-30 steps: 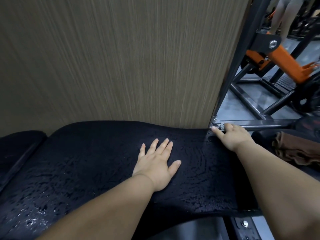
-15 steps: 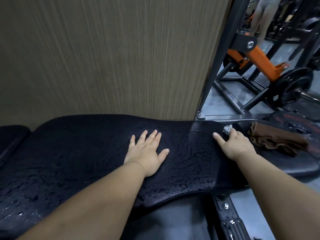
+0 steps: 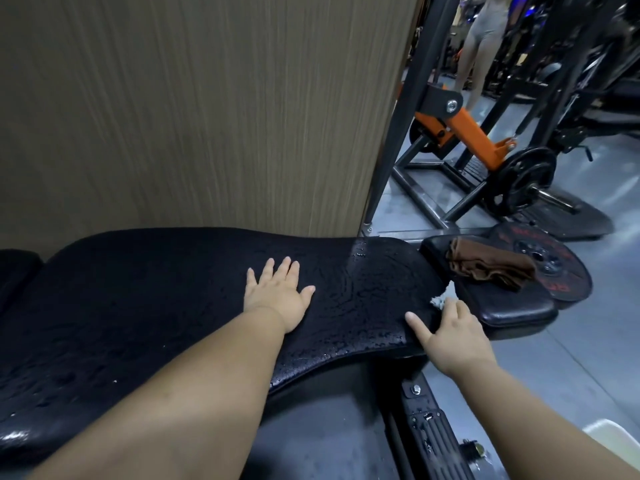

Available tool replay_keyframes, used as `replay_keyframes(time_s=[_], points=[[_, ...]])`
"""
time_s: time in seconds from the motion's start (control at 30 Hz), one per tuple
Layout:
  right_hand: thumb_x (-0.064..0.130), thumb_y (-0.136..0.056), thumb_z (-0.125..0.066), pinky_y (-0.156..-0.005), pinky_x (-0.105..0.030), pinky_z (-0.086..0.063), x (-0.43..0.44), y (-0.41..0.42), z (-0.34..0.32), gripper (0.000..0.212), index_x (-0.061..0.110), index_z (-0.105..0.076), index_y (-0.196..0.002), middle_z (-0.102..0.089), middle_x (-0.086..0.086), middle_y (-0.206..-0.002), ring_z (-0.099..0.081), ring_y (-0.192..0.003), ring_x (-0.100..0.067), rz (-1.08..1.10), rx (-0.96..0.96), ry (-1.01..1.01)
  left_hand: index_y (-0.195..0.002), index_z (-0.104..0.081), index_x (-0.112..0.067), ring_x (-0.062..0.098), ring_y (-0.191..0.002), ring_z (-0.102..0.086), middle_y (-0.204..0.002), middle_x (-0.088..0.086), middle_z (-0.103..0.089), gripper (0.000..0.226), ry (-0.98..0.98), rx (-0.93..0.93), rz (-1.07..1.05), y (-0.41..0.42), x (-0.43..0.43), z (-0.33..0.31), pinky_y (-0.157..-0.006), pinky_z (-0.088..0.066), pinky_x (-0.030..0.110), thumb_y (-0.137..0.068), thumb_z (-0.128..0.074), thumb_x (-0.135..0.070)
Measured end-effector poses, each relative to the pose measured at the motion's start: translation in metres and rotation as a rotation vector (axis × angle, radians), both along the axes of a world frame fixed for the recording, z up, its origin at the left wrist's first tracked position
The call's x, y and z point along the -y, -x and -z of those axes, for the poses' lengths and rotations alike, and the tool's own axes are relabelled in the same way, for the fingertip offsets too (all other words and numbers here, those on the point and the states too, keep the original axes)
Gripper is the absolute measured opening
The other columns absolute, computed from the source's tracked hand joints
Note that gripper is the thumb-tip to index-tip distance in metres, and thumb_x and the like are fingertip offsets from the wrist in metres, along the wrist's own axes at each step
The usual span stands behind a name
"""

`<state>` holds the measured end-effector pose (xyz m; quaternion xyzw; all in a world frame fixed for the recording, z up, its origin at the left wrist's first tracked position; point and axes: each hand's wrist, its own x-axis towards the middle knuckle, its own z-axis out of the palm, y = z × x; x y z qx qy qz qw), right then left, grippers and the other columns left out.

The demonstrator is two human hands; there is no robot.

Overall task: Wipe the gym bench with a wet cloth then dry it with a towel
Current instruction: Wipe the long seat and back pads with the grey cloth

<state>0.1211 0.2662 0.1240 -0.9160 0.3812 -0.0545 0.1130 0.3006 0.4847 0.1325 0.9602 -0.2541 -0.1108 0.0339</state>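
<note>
Left hand point(image 3: 277, 296) spread flat steadies the wet gym bench point(image 3: 138, 289); right hand point(image 3: 450, 332), at its right edge, seemingly pinches a cloth point(image 3: 441, 299) (mostly hidden)

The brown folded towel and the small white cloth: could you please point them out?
brown folded towel point(image 3: 485, 265), head view, middle of its top.
small white cloth point(image 3: 441, 299), head view, its exposed crumpled part.

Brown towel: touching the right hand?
Apart. Head view: brown towel lies on the seat pad; bare pad shows between it and the right hand gripping the cloth.
</note>
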Motion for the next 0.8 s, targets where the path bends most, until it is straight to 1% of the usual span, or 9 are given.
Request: replay_keyframes(time_s=[0.17,0.27,0.37,0.4,0.47,0.5,0.57,0.7,0.8], points=[[0.074,-0.083,-0.026,-0.109,-0.036,-0.025,-0.02,0.004,-0.001,0.083,0.004,-0.043,-0.123,-0.044,-0.01,-0.123,-0.035,-0.12,-0.028,-0.051,-0.061,0.152,-0.155,0.003,-0.022,0.022,-0.149,0.014,-0.162,-0.007,0.01,0.064,0.027,-0.044,-0.012,0.016,0.006,-0.003,-0.119,0.007,0.05,-0.102,-0.011,-0.053],[0.075,-0.083,-0.018,-0.113,-0.037,-0.021,-0.031,0.004,-0.001,0.09,0.006,-0.039,-0.136,-0.042,-0.01,-0.135,-0.03,-0.13,-0.028,-0.12,-0.069,0.146,-0.155,0.005,-0.022,0.022,-0.148,0.016,-0.162,-0.007,0.011,0.067,0.014,-0.05,0.011,0.023,0.003,-0.002,-0.119,0.009,0.05,-0.1,-0.011,-0.057],[0.064,-0.093,-0.027,-0.115,-0.034,-0.017,-0.038,0.008,-0.003,0.071,0.012,-0.037,-0.142,-0.035,-0.004,-0.148,-0.021,-0.141,-0.022,-0.191,-0.026,0.042,-0.155,0.006,-0.022,0.021,-0.148,0.017,-0.162,-0.007,0.013,0.07,0.003,-0.058,0.027,0.029,0.0,-0.002,-0.119,0.01,0.05,-0.099,-0.01,-0.06],[0.06,-0.095,-0.03,-0.112,-0.034,-0.023,-0.038,0.013,-0.005,0.062,0.015,-0.045,-0.135,-0.043,-0.002,-0.141,-0.028,-0.137,-0.021,-0.205,0.01,0.03,-0.155,0.006,-0.022,0.02,-0.148,0.017,-0.162,-0.007,0.013,0.07,0.004,-0.061,0.037,0.032,0.0,-0.002,-0.119,0.01,0.05,-0.098,-0.01,-0.061],[0.053,-0.095,-0.035,-0.093,-0.034,-0.037,-0.033,0.022,-0.007,0.042,0.019,-0.058,-0.105,-0.058,0.001,-0.11,-0.047,-0.114,-0.024,-0.234,0.07,0.097,-0.155,0.006,-0.022,0.019,-0.148,0.018,-0.162,-0.008,0.013,0.071,0.015,-0.058,0.065,0.035,-0.002,-0.002,-0.119,0.011,0.049,-0.098,-0.011,-0.062],[0.048,-0.096,-0.038,-0.084,-0.035,-0.039,-0.03,0.025,-0.007,0.036,0.018,-0.058,-0.093,-0.059,0.001,-0.097,-0.051,-0.102,-0.027,-0.251,0.085,0.152,-0.155,0.006,-0.023,0.018,-0.148,0.018,-0.162,-0.008,0.013,0.072,0.02,-0.053,0.082,0.035,-0.003,-0.002,-0.119,0.011,0.048,-0.098,-0.011,-0.063],[0.039,-0.096,-0.046,-0.075,-0.037,-0.04,-0.022,0.026,-0.007,0.029,0.016,-0.055,-0.081,-0.056,-0.001,-0.085,-0.052,-0.089,-0.03,-0.279,0.101,0.207,-0.155,0.006,-0.023,0.016,-0.148,0.018,-0.162,-0.009,0.013,0.074,0.018,-0.034,0.11,0.032,-0.005,-0.001,-0.119,0.012,0.047,-0.097,-0.012,-0.064],[0.026,-0.094,-0.056,-0.07,-0.033,-0.038,-0.01,0.013,-0.005,0.016,0.012,-0.055,-0.085,-0.052,-0.001,-0.096,-0.05,-0.089,-0.027,-0.362,0.165,0.134,-0.155,0.005,-0.024,0.015,-0.148,0.018,-0.162,-0.01,0.012,0.077,-0.013,0.008,0.17,0.023,-0.001,-0.002,-0.119,0.013,0.047,-0.094,-0.011,-0.069],[0.022,-0.098,-0.047,-0.08,-0.03,-0.034,-0.009,0.002,0.003,0.013,0.012,-0.053,-0.103,-0.051,-0.001,-0.114,-0.049,-0.108,-0.025,-0.344,0.226,0.007,-0.155,0.004,-0.027,0.014,-0.148,0.015,-0.162,-0.012,0.01,0.079,-0.025,0.029,0.206,0.011,0.004,-0.004,-0.119,0.013,0.047,-0.092,-0.012,-0.071]])
